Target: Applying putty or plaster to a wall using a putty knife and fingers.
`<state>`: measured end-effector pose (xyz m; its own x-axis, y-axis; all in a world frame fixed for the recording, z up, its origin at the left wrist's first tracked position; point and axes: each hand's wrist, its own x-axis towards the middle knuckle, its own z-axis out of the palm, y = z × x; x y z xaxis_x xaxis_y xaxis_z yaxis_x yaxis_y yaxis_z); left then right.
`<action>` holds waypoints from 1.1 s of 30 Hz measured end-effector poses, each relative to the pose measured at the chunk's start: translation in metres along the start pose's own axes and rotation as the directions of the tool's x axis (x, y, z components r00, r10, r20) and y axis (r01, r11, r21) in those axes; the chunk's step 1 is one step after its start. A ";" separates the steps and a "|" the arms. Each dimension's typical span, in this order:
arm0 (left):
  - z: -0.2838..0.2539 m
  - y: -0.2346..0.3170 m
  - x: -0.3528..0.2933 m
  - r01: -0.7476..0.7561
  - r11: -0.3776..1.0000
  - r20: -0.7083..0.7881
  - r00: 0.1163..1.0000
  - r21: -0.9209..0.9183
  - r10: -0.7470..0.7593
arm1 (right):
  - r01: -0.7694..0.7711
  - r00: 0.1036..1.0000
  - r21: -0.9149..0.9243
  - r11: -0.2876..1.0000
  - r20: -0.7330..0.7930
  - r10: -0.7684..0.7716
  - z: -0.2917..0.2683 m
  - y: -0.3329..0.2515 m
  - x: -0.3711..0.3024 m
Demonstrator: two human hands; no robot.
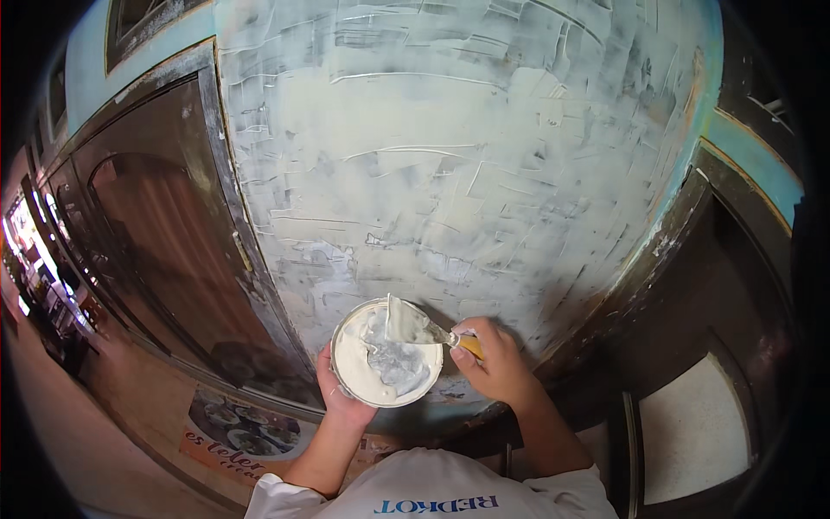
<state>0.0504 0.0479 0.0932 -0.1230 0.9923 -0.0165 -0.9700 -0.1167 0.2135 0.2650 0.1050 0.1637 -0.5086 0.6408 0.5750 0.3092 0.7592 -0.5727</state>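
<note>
My left hand (344,396) grips a round tub (338,363) from its left side and underneath. Cream-white filler paste (356,374) lines the tub, thickest along the left, with a thinner greyish patch in the middle. In my right hand (494,359) is a putty knife (468,345) with a yellow handle, my fingers wrapped round it. Its blade, coated with paste, lies over the tub's upper right rim and points up and left. Straight ahead stands a wall (415,199) covered in uneven strokes of pale paste, with grey showing through in places.
A dark wooden door (147,199) with a worn frame flanks the wall on the left. On the right is a dark doorway (692,285), with a pale panel (696,432) low beside it. A printed banner (242,432) lies low at the left.
</note>
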 end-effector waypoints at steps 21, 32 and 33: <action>0.017 0.024 0.004 -0.020 1.000 0.097 0.995 0.021 0.018 | 0.412 0.710 -0.712 0.569 -0.141 -0.690 -0.065 -0.036 0.080; 0.004 0.037 0.006 -0.041 0.999 0.155 0.987 0.017 0.038 | 0.144 0.381 -0.736 0.662 -0.576 -0.723 -0.207 -0.125 0.191; 0.005 0.038 0.006 -0.031 0.999 0.163 0.986 0.022 0.027 | 0.075 0.439 -0.685 0.725 -0.630 -0.641 -0.219 -0.134 0.194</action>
<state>0.0140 0.0492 0.1059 -0.1135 0.9824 0.1486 -0.9609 -0.1466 0.2351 0.3006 0.1525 0.4801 0.0848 -0.1343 0.9873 0.7362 0.6761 0.0287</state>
